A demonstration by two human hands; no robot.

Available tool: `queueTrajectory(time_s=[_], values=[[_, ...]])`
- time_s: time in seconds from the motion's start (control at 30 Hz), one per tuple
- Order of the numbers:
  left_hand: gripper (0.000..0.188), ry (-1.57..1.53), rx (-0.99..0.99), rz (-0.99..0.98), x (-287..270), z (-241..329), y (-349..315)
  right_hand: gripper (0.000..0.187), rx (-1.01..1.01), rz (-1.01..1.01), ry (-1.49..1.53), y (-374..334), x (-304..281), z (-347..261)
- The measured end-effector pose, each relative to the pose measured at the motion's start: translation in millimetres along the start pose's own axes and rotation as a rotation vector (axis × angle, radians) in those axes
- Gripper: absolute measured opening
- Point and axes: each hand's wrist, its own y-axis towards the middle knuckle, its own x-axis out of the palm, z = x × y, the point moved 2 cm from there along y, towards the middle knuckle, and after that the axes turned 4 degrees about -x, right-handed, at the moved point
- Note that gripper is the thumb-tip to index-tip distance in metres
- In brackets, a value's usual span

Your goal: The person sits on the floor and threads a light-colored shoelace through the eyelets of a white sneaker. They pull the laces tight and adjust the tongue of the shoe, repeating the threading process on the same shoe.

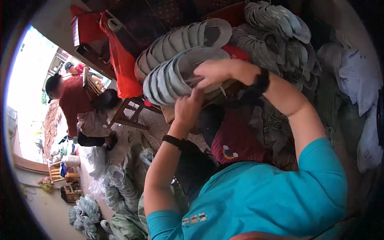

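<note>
In front of me lies a nested row of grey curved pieces (164,80), rounded and open-centred like shoe uppers. My left hand (188,108) is closed at the near edge of the row's end piece, its thumb pointing up. Just above it, my right hand (212,74) reaches in from the right, fingers bent together over the opening of that same piece. Thin pale strips show by its fingertips, but what it pinches is partly hidden. A second nested row of grey pieces (180,40) lies right behind.
More bundled grey pieces (276,24) are heaped at the far right. A red plastic bag (122,66) hangs left of the rows, above a wooden stool (130,114). One person in a red top (76,96) bends near the doorway. Bundles and sacks (120,188) cover the floor at left.
</note>
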Motion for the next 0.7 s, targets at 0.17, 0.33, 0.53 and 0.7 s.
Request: queueTrajectory(time_s=[0.17,0.33,0.53,0.7], values=[[0.026,-0.019,-0.083,0.171,-9,0,22,0.028,-0.062,0.136,0.240,-46,-33,1],[0.020,-0.028,-0.116,0.207,26,11,41,0.018,0.009,0.165,0.978,-56,-7,-18],[0.031,-0.350,-0.019,0.238,25,4,23,0.019,0.090,0.346,0.725,-67,34,11],[0.040,-0.280,-0.069,0.212,21,8,24,0.017,-0.018,0.395,0.607,-72,60,15]])
